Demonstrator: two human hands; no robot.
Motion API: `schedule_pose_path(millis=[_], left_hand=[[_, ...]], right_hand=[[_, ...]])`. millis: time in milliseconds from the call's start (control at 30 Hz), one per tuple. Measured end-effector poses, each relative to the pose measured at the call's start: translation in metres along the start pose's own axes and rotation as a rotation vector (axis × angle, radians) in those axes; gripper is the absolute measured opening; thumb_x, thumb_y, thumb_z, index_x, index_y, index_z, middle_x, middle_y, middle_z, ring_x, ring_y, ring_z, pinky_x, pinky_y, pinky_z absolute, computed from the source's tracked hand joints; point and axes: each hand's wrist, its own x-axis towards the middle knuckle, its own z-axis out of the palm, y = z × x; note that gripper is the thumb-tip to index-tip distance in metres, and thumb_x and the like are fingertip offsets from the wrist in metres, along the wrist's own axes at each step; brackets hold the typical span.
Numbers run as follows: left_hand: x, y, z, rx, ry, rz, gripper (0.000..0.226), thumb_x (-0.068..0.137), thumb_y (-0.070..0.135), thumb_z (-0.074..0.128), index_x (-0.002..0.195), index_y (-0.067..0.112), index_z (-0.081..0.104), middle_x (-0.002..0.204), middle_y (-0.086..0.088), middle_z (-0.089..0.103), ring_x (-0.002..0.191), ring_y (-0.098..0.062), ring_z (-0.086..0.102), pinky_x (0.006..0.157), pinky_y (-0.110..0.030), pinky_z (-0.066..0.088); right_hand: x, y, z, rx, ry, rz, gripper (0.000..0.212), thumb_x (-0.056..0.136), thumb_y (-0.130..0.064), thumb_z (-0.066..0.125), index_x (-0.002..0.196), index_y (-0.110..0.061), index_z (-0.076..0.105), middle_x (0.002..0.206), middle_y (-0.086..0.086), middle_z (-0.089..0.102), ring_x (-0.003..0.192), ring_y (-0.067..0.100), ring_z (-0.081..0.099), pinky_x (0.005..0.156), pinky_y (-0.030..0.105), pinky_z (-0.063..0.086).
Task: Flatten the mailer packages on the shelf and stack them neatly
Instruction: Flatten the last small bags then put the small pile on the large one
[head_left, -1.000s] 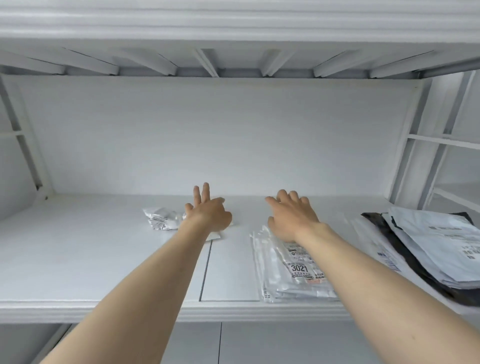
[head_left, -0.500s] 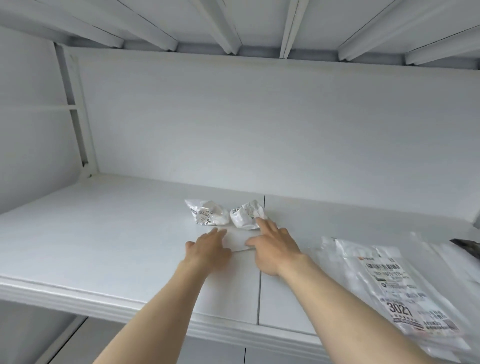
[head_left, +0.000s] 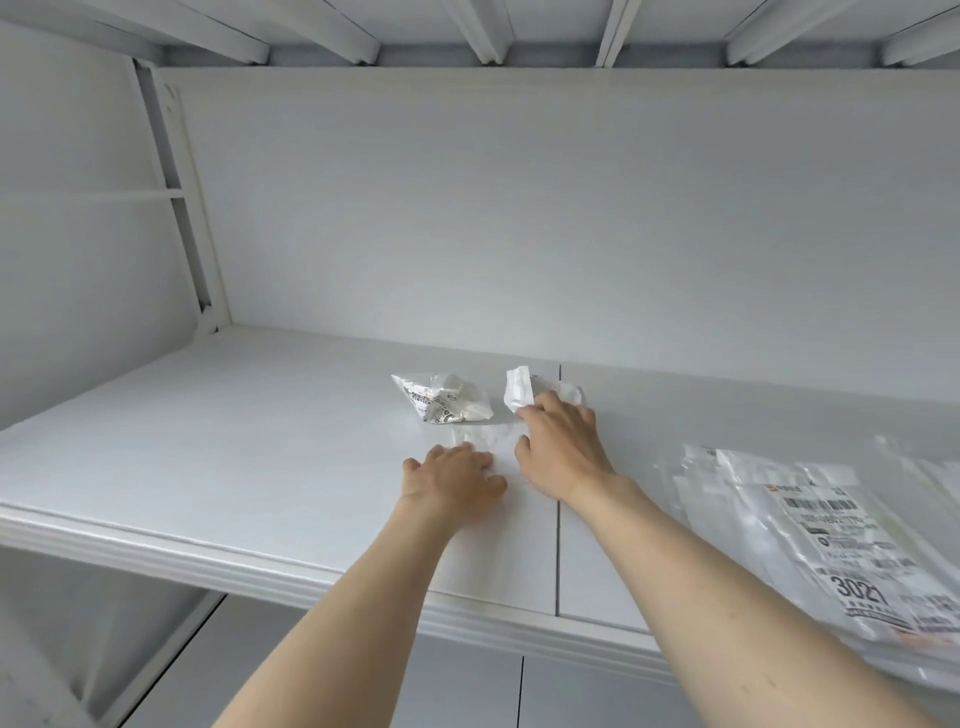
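Two crumpled white mailers lie mid-shelf: a black-printed mailer (head_left: 441, 397) on the left and a plain white mailer (head_left: 519, 389) on the right. My right hand (head_left: 563, 449) lies with its fingertips on the near side of the plain one, fingers fairly straight. In front of both, a thin flat mailer (head_left: 483, 439) lies on the shelf, hard to make out. My left hand (head_left: 452, 480) presses palm-down on its near part. A stack of flattened mailers (head_left: 810, 525), its top label reading 3021, sits at the right front of the shelf.
The white shelf board (head_left: 234, 441) has a seam (head_left: 558, 561) running front to back just right of my hands. A back wall, a left upright post (head_left: 182, 208) and slats overhead enclose the space. The front edge (head_left: 260, 566) is below my forearms.
My right hand moved from the stack at right across to the plain crumpled mailer and now rests on it. My left hand drew back onto the flat mailer. The view swung left.
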Motion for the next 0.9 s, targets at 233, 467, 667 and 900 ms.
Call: schedule_pose_path(millis=[233, 467, 667, 900], left_hand=[[-0.04, 0.009, -0.005, -0.052, -0.019, -0.063, 0.048, 0.101, 0.041, 0.027, 0.148, 0.034, 0.029, 0.161, 0.009, 0.015, 0.15, -0.016, 0.006, 0.114, -0.054, 0.009], [-0.075, 0.061, -0.062, -1.535, 0.029, -0.038, 0.037, 0.095, 0.056, 0.043, 0.117, 0.032, 0.061, 0.124, 0.007, 0.063, 0.114, -0.008, 0.055, 0.099, -0.035, 0.03], [-0.086, 0.061, -0.07, -1.403, -0.062, 0.125, 0.035, 0.09, 0.047, 0.063, 0.107, 0.019, 0.074, 0.102, 0.002, 0.075, 0.1, -0.018, 0.067, 0.093, -0.033, 0.05], [-0.106, 0.096, -0.071, -1.563, 0.095, 0.11, 0.017, 0.09, 0.028, 0.068, 0.085, 0.02, 0.053, 0.083, 0.005, 0.068, 0.078, -0.015, 0.061, 0.079, -0.032, 0.047]], right_hand=[[-0.025, 0.016, -0.055, 0.602, 0.222, 0.084, 0.021, 0.092, -0.007, 0.056, 0.092, -0.024, 0.069, 0.105, -0.009, 0.057, 0.092, 0.017, 0.064, 0.084, 0.03, 0.049], [-0.062, 0.021, -0.105, 1.075, 0.361, 0.127, 0.027, 0.08, 0.006, 0.068, 0.085, -0.02, 0.063, 0.087, -0.006, 0.061, 0.074, 0.014, 0.058, 0.065, 0.015, 0.046], [-0.091, 0.044, -0.119, 1.22, 0.341, 0.303, 0.066, 0.081, 0.003, 0.071, 0.137, -0.017, 0.046, 0.103, 0.003, 0.063, 0.098, 0.025, 0.065, 0.089, 0.037, 0.053], [-0.117, 0.05, -0.124, 1.24, 0.154, 0.433, 0.05, 0.085, -0.036, 0.074, 0.124, -0.012, 0.056, 0.106, 0.003, 0.067, 0.09, 0.018, 0.068, 0.085, 0.041, 0.058]])
